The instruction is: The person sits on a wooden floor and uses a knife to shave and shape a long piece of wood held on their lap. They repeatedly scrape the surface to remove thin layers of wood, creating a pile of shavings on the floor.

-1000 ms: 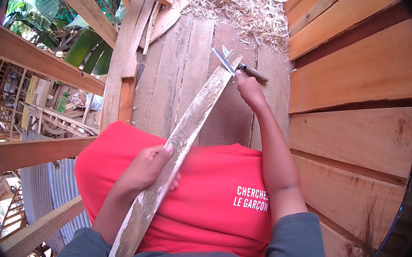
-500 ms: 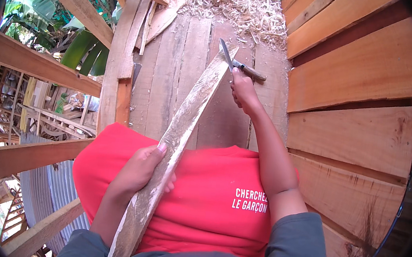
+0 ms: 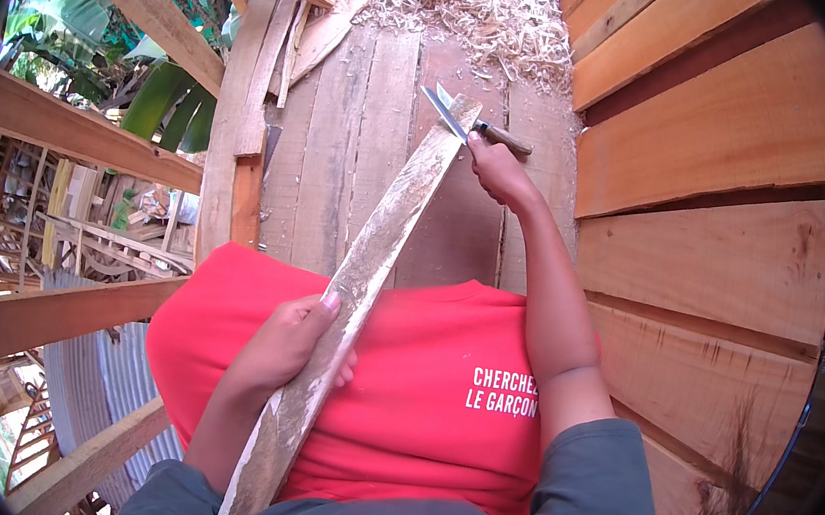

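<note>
Left hand point(image 3: 287, 350) grips long plank point(image 3: 372, 263) low, near lap. Right hand point(image 3: 497, 171), arm outstretched, grasps knife point(image 3: 472, 123), blade on plank's far end.

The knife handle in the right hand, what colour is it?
Brown, like wood: the knife handle sticks out past the right hand in the head view.
</note>
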`<state>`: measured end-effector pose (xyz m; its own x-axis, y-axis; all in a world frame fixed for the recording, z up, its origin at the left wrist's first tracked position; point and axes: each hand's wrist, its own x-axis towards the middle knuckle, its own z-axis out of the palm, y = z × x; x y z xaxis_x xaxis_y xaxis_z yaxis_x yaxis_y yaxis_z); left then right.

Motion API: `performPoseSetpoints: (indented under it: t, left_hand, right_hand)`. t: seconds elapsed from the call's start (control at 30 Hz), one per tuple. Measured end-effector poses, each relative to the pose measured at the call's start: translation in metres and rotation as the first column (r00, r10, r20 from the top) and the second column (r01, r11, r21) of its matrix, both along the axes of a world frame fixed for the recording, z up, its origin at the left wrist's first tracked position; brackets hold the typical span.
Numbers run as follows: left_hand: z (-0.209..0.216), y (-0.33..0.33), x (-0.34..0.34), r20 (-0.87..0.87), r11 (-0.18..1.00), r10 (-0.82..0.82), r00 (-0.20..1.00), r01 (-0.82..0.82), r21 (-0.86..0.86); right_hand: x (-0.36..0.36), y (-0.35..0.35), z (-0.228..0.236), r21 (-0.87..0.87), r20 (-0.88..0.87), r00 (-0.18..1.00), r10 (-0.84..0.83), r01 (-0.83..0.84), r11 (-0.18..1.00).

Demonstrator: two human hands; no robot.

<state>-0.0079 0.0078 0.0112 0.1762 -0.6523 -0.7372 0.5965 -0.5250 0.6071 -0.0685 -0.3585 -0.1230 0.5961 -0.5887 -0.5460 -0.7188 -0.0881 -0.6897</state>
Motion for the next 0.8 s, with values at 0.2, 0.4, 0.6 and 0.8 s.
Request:
performPoseSetpoints:
  t: [0.2, 0.4, 0.6, 0.8]
  left_hand:
    - [-0.002, -0.003, 0.001, 0.012, 1.000, -0.009, 1.000, 0.009, -0.013]
    - [-0.008, 0.001, 0.000, 0.015, 1.000, -0.019, 1.000, 0.019, 0.003]
    - [-0.009, 0.000, 0.000, 0.024, 1.000, 0.002, 1.000, -0.001, -0.026]
    - [-0.005, 0.000, 0.001, 0.035, 0.999, 0.003, 0.999, -0.002, -0.036]
  right_hand:
    - [0.003, 0.010, 0.002, 0.017, -0.037, 0.998, -0.055, 0.056, 0.998]
    - [0.005, 0.010, 0.010, 0.441, -0.117, 0.981, -0.155, 0.191, 0.877]
    - [0.003, 0.006, 0.013, 0.612, -0.051, 0.970, -0.237, 0.218, 0.760]
    - [-0.001, -0.001, 0.003, 0.241, 0.175, 0.972, -0.160, 0.115, 0.964]
